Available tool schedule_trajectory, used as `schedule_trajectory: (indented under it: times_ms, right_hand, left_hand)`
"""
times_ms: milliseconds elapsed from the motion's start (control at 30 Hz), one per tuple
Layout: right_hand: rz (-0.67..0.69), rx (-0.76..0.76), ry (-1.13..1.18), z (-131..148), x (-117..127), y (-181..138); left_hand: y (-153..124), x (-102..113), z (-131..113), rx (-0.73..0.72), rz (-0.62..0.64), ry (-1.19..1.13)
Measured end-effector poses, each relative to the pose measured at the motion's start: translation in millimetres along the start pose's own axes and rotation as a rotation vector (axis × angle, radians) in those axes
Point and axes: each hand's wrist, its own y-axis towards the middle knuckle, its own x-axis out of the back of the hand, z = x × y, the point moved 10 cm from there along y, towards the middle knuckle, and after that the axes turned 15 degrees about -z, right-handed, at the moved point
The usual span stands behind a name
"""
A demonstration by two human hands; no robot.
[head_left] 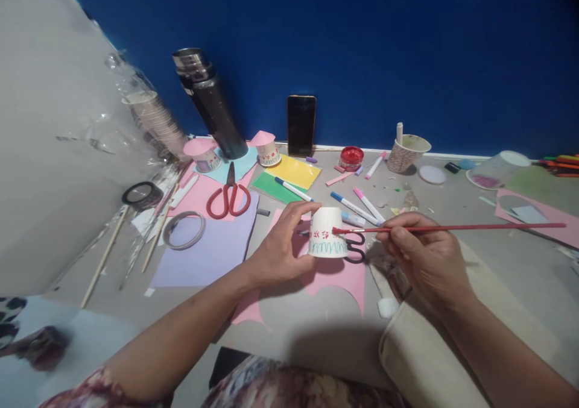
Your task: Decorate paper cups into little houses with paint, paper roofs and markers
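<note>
Upside down in my left hand (284,242) is a small white paper cup (326,242), gripped between thumb and fingers. Red marks and a green wavy line run around its side. My right hand (427,260) pinches a thin red paintbrush (470,227), held almost level, and its red tip meets the cup's side or hovers very close to it. Behind the cup lie black-handled scissors (356,255), partly hidden. Below it is cut pink paper (339,281). Beyond the hands stands a small open pot of red paint (351,158).
Two decorated cups with pink cone tops, one beside the yellow sheet (293,174), stand near a dark flask (212,106). A phone (301,125) leans on the blue wall. Red-handled scissors (229,198), tape rolls and several markers lie around. A patterned cup (407,155) stands at right.
</note>
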Motion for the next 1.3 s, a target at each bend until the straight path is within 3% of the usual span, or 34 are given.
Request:
schedule_trajectory:
  times_ms: [1300]
  right_hand:
    - [-0.013,0.060,-0.007,6.9,2.9,0.6]
  left_hand:
    - [0.0,1.1,-0.1,0.032,-0.010,-0.027]
